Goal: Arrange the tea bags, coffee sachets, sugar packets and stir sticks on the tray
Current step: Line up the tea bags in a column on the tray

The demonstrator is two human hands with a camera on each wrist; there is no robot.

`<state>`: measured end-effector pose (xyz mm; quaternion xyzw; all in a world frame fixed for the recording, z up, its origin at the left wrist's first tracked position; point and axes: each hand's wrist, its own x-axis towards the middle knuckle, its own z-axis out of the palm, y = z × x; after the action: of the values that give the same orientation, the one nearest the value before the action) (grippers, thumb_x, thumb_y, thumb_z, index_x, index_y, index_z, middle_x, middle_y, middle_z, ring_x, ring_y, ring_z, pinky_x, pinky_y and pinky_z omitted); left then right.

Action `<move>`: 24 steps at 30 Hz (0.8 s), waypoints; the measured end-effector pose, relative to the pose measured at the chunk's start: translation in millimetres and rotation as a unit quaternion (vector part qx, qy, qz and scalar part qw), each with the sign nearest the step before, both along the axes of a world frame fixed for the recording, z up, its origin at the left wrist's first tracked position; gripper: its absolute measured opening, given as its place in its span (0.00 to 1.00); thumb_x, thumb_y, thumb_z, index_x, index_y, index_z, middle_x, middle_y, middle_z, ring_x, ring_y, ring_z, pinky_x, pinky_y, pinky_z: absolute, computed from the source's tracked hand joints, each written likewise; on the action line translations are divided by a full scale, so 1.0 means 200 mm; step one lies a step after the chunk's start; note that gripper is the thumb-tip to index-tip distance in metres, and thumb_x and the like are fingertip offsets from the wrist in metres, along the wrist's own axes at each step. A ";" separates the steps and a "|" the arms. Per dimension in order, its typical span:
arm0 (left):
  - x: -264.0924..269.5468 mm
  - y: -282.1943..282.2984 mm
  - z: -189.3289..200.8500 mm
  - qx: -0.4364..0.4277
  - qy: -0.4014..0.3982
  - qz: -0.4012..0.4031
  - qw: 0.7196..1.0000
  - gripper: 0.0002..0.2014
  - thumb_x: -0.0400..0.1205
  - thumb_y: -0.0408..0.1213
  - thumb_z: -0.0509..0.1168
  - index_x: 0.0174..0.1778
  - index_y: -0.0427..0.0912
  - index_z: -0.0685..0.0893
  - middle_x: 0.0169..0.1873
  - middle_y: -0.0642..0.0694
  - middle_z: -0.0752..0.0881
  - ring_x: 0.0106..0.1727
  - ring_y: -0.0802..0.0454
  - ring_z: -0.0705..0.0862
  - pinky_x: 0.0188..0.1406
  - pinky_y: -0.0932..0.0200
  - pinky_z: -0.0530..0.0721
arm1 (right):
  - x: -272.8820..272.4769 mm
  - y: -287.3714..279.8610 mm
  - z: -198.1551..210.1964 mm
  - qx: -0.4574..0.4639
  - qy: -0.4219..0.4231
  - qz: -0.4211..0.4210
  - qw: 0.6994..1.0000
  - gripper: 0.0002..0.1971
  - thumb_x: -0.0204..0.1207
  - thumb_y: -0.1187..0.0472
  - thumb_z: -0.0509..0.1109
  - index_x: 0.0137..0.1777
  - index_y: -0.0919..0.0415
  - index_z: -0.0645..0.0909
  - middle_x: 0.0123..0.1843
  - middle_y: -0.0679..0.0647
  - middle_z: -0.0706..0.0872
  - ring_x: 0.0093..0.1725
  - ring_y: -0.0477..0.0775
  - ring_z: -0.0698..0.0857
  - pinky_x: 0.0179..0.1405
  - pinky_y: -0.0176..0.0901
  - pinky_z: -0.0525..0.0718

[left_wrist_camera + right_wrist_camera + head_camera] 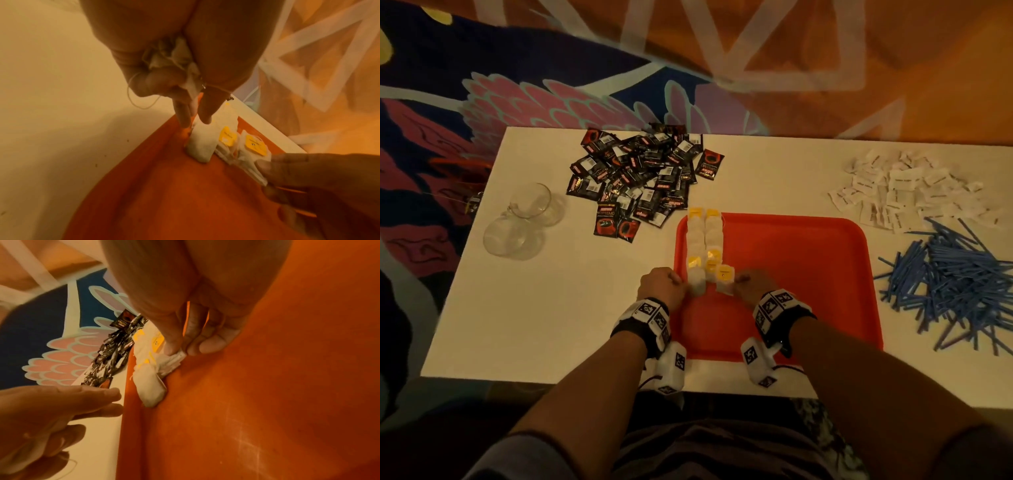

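Observation:
A red tray lies before me on the white table. Two rows of tea bags with yellow tags run along its left side. My left hand holds a crumpled bunch of tea bags in its palm. Its thumb and forefinger touch the nearest bag of the left row. My right hand pinches a tea bag with a yellow tag at the near end of the right row. Both hands sit at the tray's left part.
Black and red coffee sachets are heaped behind the tray to the left. White sugar packets lie at the back right, blue stir sticks right of the tray. Two glass cups stand at the left.

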<state>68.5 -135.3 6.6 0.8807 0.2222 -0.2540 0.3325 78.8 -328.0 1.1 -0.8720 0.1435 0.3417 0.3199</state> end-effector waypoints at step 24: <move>0.08 -0.02 -0.16 0.043 0.085 -0.043 0.994 0.14 0.75 0.47 0.76 0.51 0.43 0.91 0.50 0.41 0.90 0.50 0.42 0.89 0.46 0.54 0.88 | -0.01 0.08 -0.14 0.000 -0.034 -0.127 0.991 0.10 0.71 0.54 0.78 0.46 0.49 0.79 0.47 0.48 0.88 0.48 0.49 0.86 0.41 0.39 0.82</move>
<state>84.6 -139.6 -24.6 0.8780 0.2221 -0.3327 0.2627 76.7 -312.1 -27.0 -0.8582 0.2418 0.2681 0.3650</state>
